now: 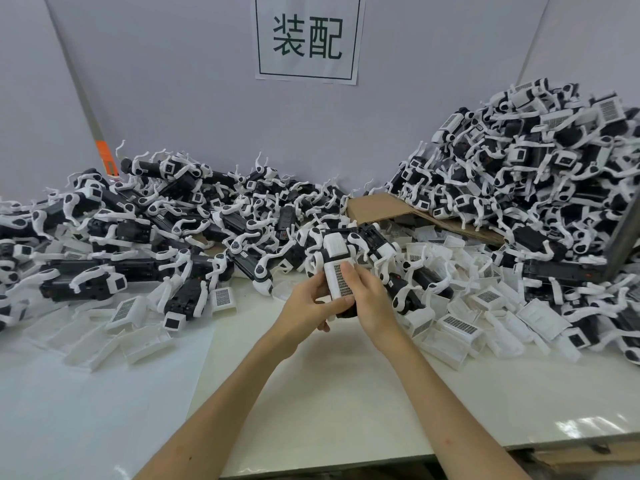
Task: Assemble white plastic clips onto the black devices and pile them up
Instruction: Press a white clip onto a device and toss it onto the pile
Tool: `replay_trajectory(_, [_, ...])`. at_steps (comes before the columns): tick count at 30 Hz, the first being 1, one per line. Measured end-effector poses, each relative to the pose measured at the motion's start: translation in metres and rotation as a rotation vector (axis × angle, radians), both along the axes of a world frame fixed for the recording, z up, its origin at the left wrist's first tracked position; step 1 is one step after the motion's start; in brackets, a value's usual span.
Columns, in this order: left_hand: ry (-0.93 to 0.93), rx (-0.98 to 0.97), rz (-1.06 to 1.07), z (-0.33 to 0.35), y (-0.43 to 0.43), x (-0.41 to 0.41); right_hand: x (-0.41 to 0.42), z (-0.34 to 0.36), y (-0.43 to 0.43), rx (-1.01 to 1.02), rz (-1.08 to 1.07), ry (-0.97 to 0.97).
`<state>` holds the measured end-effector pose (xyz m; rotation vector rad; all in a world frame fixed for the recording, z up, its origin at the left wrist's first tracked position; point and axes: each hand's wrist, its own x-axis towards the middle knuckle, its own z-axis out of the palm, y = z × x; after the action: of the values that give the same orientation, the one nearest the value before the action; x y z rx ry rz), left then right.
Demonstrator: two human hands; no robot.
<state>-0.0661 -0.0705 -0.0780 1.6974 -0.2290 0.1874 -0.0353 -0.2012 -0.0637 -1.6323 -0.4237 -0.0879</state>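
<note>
Over the tabletop [346, 393], the left hand [306, 304] and right hand [372, 303] each hold in their grip one black device [348, 311] bearing a white clip [337, 258].

- One white paper sign [308, 38].
- Below the sign: one left hand [304, 306], one right hand [370, 303].
- One flat brown cardboard sheet [391, 206].
- Black plastic devices [69, 268], white plastic clips [460, 327]: too many to count.

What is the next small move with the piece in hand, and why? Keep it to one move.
Probably press the white clip fully home on the black device. The left hand grips the device from the side and the right hand holds the clip with a finger on its grille, so seating looks unfinished.
</note>
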Motion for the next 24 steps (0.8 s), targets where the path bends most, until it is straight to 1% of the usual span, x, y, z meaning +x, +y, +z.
replay_trajectory(3, [-0.007,-0.007,0.016,0.001,-0.001,-0.002,0.002,-0.003,0.001,0.000,-0.010,0.015])
replay_trajectory(7, [0.018,-0.105,-0.014,0.002,-0.002,-0.003,0.008,-0.005,0.000,0.047,-0.073,0.147])
replay_trajectory(10, [0.019,-0.114,0.020,0.004,-0.003,-0.005,0.013,-0.008,-0.001,0.053,-0.188,0.140])
replay_trajectory(14, [0.025,-0.110,0.139,0.006,0.000,-0.006,0.013,-0.006,-0.005,0.104,-0.276,0.102])
replay_trajectory(16, [0.038,-0.125,0.172,0.006,0.001,-0.006,0.014,-0.004,-0.009,0.148,-0.253,0.094])
replay_trajectory(20, [0.053,-0.236,0.200,0.009,-0.001,-0.006,0.013,-0.003,-0.008,0.128,-0.076,0.116])
replay_trajectory(22, [0.070,-0.261,0.241,0.008,0.001,-0.005,0.010,-0.002,-0.008,0.134,-0.036,0.090])
replay_trajectory(24, [0.109,-0.347,0.283,0.008,0.004,-0.004,0.010,0.000,-0.010,0.181,0.007,0.087])
